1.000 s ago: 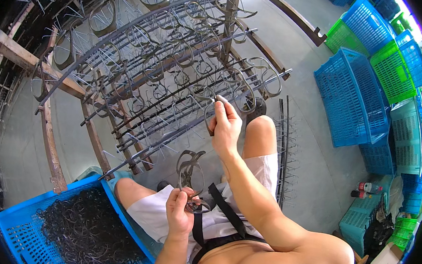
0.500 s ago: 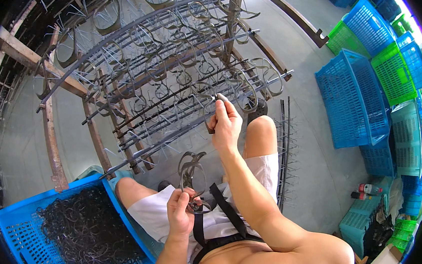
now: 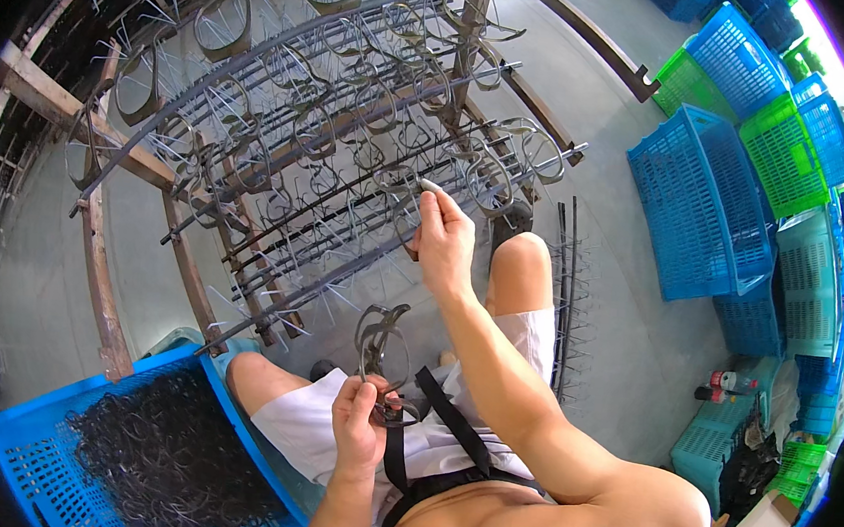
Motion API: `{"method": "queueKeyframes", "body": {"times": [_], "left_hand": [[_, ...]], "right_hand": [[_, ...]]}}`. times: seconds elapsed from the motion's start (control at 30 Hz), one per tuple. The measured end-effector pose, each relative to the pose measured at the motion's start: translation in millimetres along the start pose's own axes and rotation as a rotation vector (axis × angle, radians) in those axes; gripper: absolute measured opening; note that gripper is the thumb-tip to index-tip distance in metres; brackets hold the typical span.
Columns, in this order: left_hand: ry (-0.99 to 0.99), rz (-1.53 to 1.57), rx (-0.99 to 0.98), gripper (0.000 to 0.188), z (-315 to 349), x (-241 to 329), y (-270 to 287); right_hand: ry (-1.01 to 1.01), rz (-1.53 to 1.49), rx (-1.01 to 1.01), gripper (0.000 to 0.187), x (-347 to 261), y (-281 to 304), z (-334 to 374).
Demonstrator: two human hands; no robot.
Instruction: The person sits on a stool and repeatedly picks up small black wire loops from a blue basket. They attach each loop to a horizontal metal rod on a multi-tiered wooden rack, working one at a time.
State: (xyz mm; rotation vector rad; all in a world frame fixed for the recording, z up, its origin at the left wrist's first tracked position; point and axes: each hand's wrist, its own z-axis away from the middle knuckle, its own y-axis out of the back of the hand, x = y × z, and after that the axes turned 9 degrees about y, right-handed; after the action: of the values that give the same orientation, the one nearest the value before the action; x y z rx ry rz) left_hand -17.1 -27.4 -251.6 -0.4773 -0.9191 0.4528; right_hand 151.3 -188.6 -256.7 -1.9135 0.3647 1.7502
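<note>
My left hand (image 3: pixel 359 427) is closed around several dark, glossy curved loop pieces (image 3: pixel 385 346), held upright above my lap. My right hand (image 3: pixel 447 241) reaches forward to the rack of hooks. Its thumb and fingers pinch together at the rack's near bars, where a similar curved loop piece (image 3: pixel 403 224) shows beside the fingertips. The fingers partly hide the exact grip and whether that loop touches a hook. Many like loops (image 3: pixel 318 134) hang along the rack's bars (image 3: pixel 341 269), on thin metal prongs.
At lower left stands a blue basket (image 3: pixel 43 466) heaped with thin dark curved pieces (image 3: pixel 175 453). Blue crates (image 3: pixel 692 217) and green crates (image 3: pixel 779 144) are stacked on the right. Pronged rods (image 3: pixel 561 306) lie on the floor beside my right knee. Bottles (image 3: pixel 728 381) rest on a teal crate.
My right hand has shifted slightly left along the rack's near bars. My left hand and its loops stay almost where they were.
</note>
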Motion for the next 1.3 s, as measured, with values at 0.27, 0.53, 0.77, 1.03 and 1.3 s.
{"method": "queueKeyframes", "body": {"times": [0.27,0.53,0.77,1.03,1.3], "left_hand": [[0.020,0.051,0.008,0.012,3,7,0],[-0.075,0.043,-0.078,0.014,5,11,2],[-0.097,0.051,-0.130,0.017,0,12,15],[-0.094,0.039,-0.168,0.018,-3,13,4],[-0.079,0.026,-0.172,0.017,1,8,-4]], "right_hand": [[0.212,0.276,0.040,0.025,8,-4,10],[0.175,0.330,0.000,0.028,-2,7,-2],[0.124,0.385,0.006,0.030,6,20,16],[0.324,0.403,0.058,0.026,11,17,14],[0.318,0.357,0.027,0.027,18,14,13]]}}
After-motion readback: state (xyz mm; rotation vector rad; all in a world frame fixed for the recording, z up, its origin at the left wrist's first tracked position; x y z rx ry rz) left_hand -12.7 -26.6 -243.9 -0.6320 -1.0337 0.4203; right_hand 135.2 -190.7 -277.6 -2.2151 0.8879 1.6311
